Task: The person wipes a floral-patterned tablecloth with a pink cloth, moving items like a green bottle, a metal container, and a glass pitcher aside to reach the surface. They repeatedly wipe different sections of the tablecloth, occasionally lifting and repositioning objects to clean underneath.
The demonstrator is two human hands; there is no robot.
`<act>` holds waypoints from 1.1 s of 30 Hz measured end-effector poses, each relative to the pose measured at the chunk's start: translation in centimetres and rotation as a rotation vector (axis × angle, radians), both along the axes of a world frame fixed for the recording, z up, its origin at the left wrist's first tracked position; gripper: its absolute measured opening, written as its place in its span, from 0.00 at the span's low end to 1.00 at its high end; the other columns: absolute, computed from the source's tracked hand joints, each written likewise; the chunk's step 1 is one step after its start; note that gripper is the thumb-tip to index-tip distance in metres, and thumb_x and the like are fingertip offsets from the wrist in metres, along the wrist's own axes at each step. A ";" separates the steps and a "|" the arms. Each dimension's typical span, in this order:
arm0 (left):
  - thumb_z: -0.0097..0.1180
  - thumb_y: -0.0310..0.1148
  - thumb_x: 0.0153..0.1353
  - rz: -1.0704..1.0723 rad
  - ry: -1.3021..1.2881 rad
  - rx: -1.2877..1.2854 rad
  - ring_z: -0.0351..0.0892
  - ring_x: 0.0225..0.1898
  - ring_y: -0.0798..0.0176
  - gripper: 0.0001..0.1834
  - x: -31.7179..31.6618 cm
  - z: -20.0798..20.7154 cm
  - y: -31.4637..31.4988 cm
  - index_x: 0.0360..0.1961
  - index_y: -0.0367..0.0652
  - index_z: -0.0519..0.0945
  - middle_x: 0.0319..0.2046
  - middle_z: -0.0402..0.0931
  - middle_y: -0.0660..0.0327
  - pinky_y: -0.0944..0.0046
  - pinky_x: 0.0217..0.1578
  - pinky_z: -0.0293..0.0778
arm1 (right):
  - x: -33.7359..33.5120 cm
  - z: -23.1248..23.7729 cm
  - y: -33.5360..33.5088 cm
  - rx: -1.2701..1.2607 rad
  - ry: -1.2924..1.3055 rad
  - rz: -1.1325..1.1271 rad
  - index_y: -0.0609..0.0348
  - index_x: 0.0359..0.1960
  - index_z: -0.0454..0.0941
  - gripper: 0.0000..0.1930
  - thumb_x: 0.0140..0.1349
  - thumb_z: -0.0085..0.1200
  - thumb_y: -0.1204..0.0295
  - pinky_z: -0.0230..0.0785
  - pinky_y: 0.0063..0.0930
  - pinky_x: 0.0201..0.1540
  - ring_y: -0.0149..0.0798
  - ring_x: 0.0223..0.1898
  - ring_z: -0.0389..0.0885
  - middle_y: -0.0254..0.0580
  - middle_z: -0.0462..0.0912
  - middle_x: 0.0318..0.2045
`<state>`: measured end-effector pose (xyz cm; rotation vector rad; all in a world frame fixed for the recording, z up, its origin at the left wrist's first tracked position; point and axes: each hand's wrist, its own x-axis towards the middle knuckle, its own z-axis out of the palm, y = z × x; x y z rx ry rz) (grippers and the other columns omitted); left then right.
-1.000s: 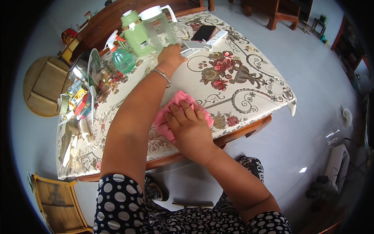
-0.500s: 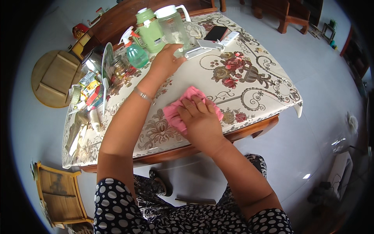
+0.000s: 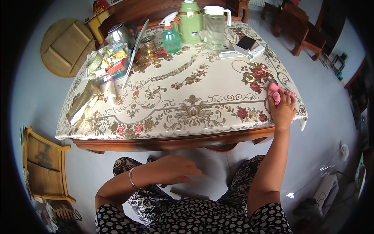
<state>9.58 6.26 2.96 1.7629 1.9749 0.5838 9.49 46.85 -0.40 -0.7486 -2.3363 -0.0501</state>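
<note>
Near the right corner of the table, my right hand presses a crumpled pink cloth against the flowered tablecloth, its fingers curled over it. My left hand, with a bangle at the wrist, hovers before my body, below the table's front edge. It is slightly blurred, its fingers loosely apart and nothing visible in them. Beyond my right hand lie a dark phone and a white remote-like item.
Along the back stand a green spray bottle, a green thermos and a clear jug. Left of them are a glass jar, a metal kettle and a pile of small packages. A wooden chair stands at the left.
My right hand has slid the pink cloth rightward to the table's right corner. My left hand has left the jug area and come back toward my body. The view has shifted too.
</note>
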 end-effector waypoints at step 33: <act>0.54 0.30 0.49 0.063 0.222 0.163 0.77 0.30 0.61 0.03 -0.7 -8.0 -6.4 0.25 0.45 0.74 0.25 0.73 0.63 0.61 0.34 0.72 | -32.7 0.5 -14.9 -0.091 -0.311 0.855 0.48 0.60 0.68 0.31 0.58 0.49 0.45 0.48 0.37 0.68 0.46 0.66 0.60 0.44 0.66 0.62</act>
